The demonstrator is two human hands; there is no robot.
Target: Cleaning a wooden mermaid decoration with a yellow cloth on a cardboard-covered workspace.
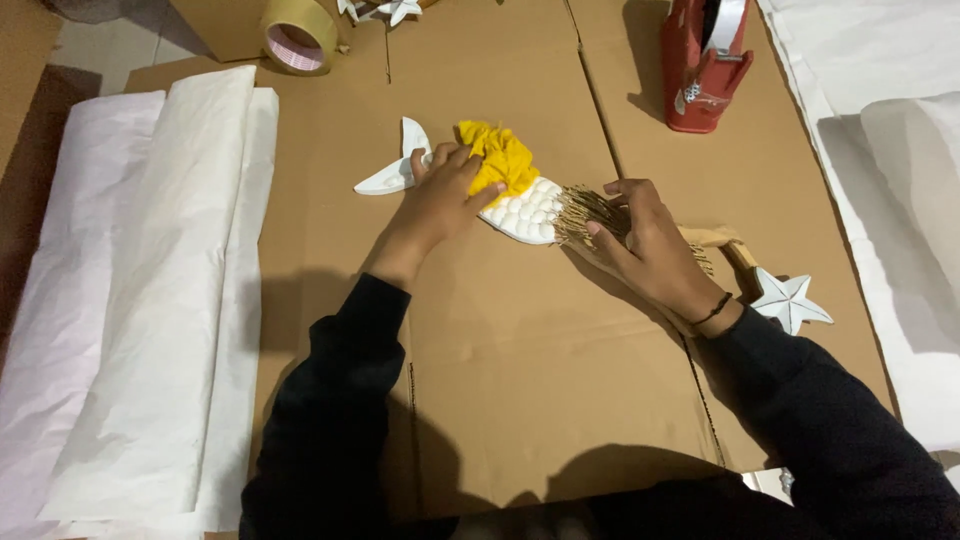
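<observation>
A white mermaid-shaped ornament [525, 212] lies flat on brown cardboard [520, 400], its forked tail [395, 170] pointing left and its straw-coloured fringe [585, 210] to the right. My left hand [440, 200] presses a crumpled yellow cloth [500, 155] onto the scaly white body. My right hand [645, 245] rests on the fringe, fingers curled over it and holding the piece down. A white star [790, 300] at the ornament's right end sticks out beside my right wrist.
Folded white tissue paper [150, 300] lies along the left. More white paper [890, 180] covers the right side. A red tape dispenser [705, 65] stands at the top right, a roll of tan tape [298, 35] at the top left, small white stars [385, 10] at the top.
</observation>
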